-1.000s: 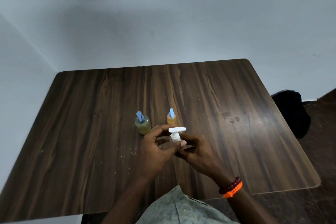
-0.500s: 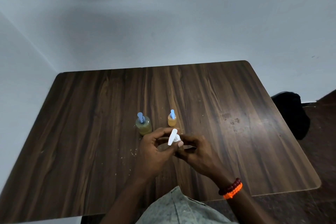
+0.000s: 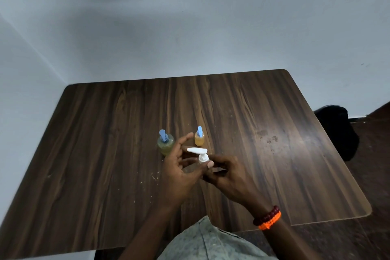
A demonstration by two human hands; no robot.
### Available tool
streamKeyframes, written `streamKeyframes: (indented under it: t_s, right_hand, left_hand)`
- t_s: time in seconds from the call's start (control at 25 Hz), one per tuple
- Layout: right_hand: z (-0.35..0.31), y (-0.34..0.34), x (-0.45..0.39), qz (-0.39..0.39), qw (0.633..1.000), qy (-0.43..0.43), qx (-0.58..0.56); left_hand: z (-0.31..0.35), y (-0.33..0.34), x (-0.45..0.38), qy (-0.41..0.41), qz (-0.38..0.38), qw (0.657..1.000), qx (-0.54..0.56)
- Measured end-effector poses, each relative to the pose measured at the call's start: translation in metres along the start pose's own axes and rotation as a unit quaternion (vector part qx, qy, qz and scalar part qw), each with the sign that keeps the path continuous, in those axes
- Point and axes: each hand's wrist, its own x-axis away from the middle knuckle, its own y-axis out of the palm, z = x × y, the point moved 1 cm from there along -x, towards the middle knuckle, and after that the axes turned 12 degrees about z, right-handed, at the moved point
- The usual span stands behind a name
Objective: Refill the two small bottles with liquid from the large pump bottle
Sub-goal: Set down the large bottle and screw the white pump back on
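Pinching the white pump head [image 3: 200, 153] between thumb and fingertips, the right hand [image 3: 226, 172] seems to twist it while the left hand [image 3: 179, 167], fingers spread, steadies the clear bottle [image 3: 194, 168] on the table [image 3: 274, 154], just before two blue-capped small bottles [image 3: 199, 137].

A dark wood-grain table [image 3: 274, 112] stands in a corner of pale grey walls [image 3: 190, 17].
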Motion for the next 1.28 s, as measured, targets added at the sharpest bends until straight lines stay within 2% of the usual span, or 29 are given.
streamKeyframes:
  t_s: [0.2, 0.4, 0.56, 0.76, 0.96, 1.16, 1.28]
  right_hand:
    - [0.001, -0.001, 0.002, 0.004, 1.000, 0.008, -0.010]
    - [-0.004, 0.003, 0.001, 0.010, 1.000, -0.005, -0.008]
    - [-0.002, -0.001, 0.005, 0.016, 0.999, 0.020, -0.021]
    - [-0.002, -0.001, 0.005, 0.014, 1.000, 0.010, 0.001]
    - [-0.005, -0.005, 0.008, 0.023, 0.999, 0.020, -0.023]
    - [-0.007, -0.005, 0.006, 0.020, 1.000, 0.012, -0.003]
    - [-0.006, -0.007, 0.008, 0.012, 1.000, 0.010, -0.007]
  left_hand:
    - [0.003, 0.000, 0.002, 0.011, -0.058, 0.998, -0.010]
    - [-0.005, 0.002, 0.001, 0.006, 0.013, 1.000, -0.014]
    - [-0.001, 0.003, 0.004, 0.027, -0.048, 0.998, -0.013]
    - [-0.008, 0.008, 0.005, 0.037, 0.007, 0.999, -0.017]
    - [-0.006, 0.008, 0.004, 0.055, -0.046, 0.997, -0.031]
    - [-0.004, 0.010, 0.006, 0.065, 0.026, 0.997, -0.039]
    - [-0.008, 0.009, 0.003, 0.064, 0.018, 0.997, -0.035]
